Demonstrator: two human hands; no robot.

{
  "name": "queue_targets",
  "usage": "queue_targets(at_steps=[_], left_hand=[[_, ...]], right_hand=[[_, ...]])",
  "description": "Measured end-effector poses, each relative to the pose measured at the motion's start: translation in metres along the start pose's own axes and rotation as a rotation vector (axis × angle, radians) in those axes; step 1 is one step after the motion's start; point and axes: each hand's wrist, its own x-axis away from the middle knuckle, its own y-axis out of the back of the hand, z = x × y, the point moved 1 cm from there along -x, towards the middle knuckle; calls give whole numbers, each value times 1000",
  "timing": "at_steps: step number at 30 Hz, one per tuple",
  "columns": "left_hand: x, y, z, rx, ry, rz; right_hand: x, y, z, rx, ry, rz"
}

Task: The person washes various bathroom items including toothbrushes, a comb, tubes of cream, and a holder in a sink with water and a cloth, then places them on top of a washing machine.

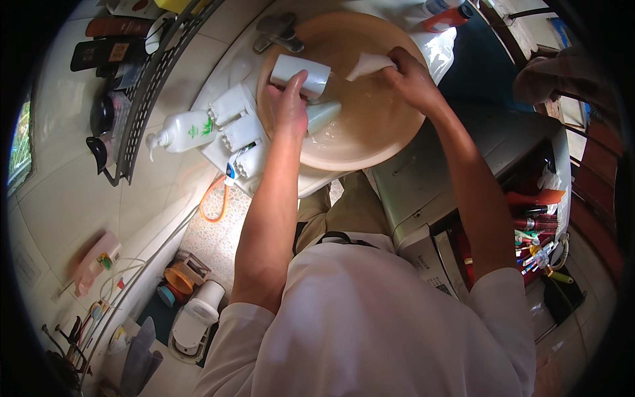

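Observation:
Over a wide beige basin [360, 155] with water in it, my left hand [289, 109] grips a smooth white box-shaped piece [305, 71], thumb on top. Below that piece, a pale green translucent object [323, 118] sits partly in the basin; its kind is unclear. My right hand [413, 81] is closed on a crumpled white cloth [368, 65], held above the basin's right half. The cloth and the white piece are apart. To the left of my left hand, several white plastic pieces with notched ends [237, 126] lie on the sink ledge.
A white pump bottle [190, 131] stands left of the basin, under a black perforated shelf [142, 99]. The faucet [279, 33] is behind the basin. Bottles [446, 18] stand at the back right. A grey metal cabinet [456, 165] adjoins the right side, beside an open compartment of small items.

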Motion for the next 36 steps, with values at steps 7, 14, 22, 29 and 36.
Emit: queue_targets(at_steps=[7, 14, 22, 29, 36], left_hand=[[-6, -24, -24, -153, -228, 62], [3, -31, 8, 447, 321, 41], [16, -12, 13, 279, 380, -106], [3, -19, 26, 236, 441, -93], [4, -48, -16, -93, 244, -182]], right_hand=[[10, -7, 6, -220, 3, -190], [14, -83, 50, -858, -218, -194], [35, -68, 69, -294, 140, 474], [24, -83, 54, 364, 428, 441], [-6, -100, 76, 467, 199, 304]])
